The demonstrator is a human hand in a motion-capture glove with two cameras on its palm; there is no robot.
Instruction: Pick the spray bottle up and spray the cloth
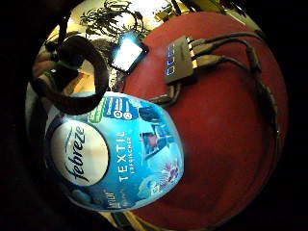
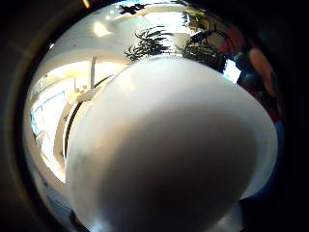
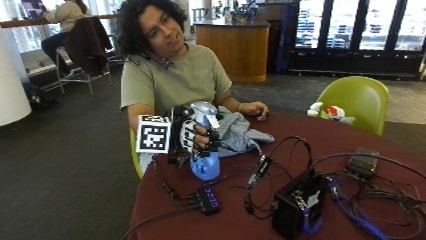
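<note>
Pick-up step complete: the right hand (image 3: pixel 195 136) is curled round the spray bottle (image 3: pixel 204 162), holding it upright just above the worktop (image 3: pixel 279 145), nozzle end towards the cloth (image 3: pixel 233 132). The cloth lies bunched on the worktop just beside the bottle, near the bare hand (image 3: pixel 253 108). Judged next: aim the nozzle at the cloth and squeeze the trigger
</note>
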